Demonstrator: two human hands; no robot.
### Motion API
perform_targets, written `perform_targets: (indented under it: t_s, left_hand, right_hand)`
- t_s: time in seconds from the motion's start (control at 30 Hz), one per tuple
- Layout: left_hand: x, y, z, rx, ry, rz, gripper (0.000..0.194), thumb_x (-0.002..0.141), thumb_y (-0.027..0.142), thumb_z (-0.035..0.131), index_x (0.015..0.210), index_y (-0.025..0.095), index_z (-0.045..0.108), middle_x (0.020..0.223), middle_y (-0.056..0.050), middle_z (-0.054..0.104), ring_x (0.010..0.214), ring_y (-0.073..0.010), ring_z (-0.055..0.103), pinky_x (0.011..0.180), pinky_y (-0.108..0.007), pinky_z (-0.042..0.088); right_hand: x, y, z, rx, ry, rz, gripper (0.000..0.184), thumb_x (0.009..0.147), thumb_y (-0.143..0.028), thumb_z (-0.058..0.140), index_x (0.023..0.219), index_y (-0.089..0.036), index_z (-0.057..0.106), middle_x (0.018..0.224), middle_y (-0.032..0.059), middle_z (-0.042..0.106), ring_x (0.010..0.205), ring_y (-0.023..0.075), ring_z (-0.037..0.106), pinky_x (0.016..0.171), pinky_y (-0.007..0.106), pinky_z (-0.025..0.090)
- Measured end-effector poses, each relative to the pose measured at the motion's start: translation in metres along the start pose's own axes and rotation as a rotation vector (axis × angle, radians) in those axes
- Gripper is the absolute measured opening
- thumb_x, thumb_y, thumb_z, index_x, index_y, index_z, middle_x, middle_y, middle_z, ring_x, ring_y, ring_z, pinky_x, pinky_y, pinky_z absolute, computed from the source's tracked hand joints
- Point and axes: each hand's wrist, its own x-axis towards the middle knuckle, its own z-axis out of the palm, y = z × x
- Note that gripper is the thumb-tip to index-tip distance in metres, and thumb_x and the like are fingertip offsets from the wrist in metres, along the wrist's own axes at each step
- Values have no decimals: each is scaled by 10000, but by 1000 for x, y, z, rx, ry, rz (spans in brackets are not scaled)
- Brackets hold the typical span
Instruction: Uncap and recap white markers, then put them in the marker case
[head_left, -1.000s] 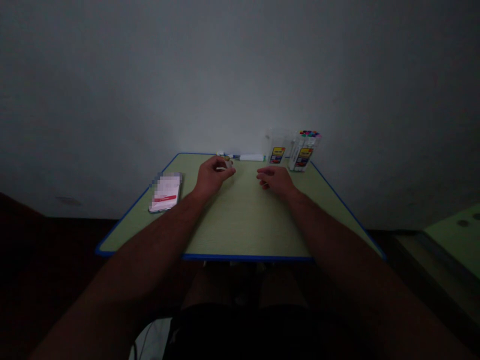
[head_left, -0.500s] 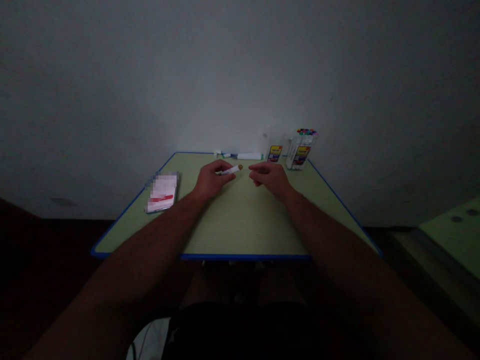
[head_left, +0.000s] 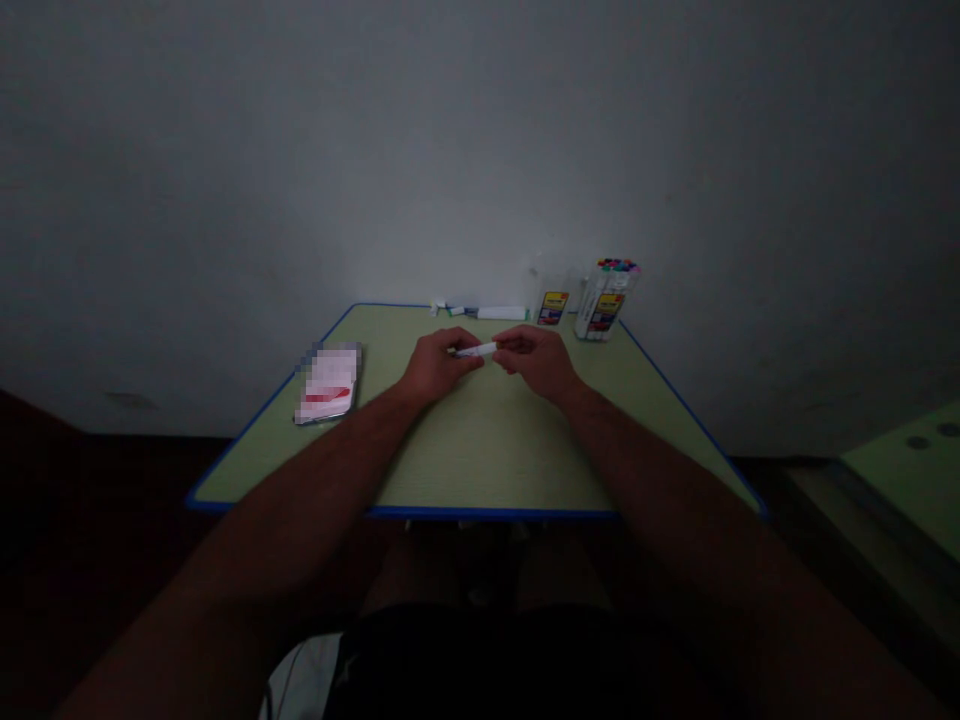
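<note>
Right hand (head_left: 534,358) has reached the marker (head_left: 477,350), seemingly above the wall-side table (head_left: 495,440).

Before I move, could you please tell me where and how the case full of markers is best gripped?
I would grip the filled marker case across its front and back at mid-height, below the coloured caps, coming from the right. It stands tall and narrow, and the other clear case sits close on its left, so the right side looks freer.
</note>
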Motion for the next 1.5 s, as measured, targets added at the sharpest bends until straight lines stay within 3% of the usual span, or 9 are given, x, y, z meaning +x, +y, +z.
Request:
perform_targets:
  t_s: [0.33, 0.63, 1.07, 1.27, 1.5]
  left_hand:
    - [2, 1, -11, 136, 11, -62, 186, 704, 274, 772, 872, 198, 743, 821, -15, 739, 746, -178, 638, 723, -320, 483]
    - [4, -2, -18, 147, 90, -88, 153, 705, 209, 767, 857, 211, 754, 743, -6, 706, 665, -160, 580, 665, -308, 466]
    - [4, -3, -15, 168, 51, -74, 220, 758, 239, 732, 971, 224, 782, 751, -8, 706, 687, -170, 610, 690, -314, 487]
    - [4, -7, -14, 345, -18, -15, 354, 825, 323, 691, 1164, 241, 752, 1136, -87, 746, 1063, -277, 660, 982, -428, 485]
    - [3, -18, -12, 632, -358, 11, 611, 900, 544, 548, 1403, 201, 595, 1495, -142, 535, 1391, -321, 469, 1159, -461, 332]
  right_hand:
    - [3, 2, -11, 31, 114, 82, 308, 649, -383, 820, 849, -200, 676, 636, -22, 652, 537, 115, 604, 498, 248, 524]
    - [7, 5, -29, 87, 248, 202, 333, 628, -336, 806, 870, -204, 621, 715, -24, 671, 547, 105, 610, 516, 254, 538]
    - [9, 2, -37, 161, 327, 218, 315, 633, -295, 797, 879, -205, 622, 697, -43, 647, 599, 118, 634, 530, 249, 551]
    - [12, -6, -41, 171, 411, 211, 261, 675, -252, 759, 882, -202, 608, 772, -23, 673, 658, 123, 675, 572, 251, 581]
    - [30, -28, -57, 177, 595, 136, 191, 734, -192, 644, 914, -203, 581, 724, -22, 656, 599, 121, 673, 520, 219, 567]
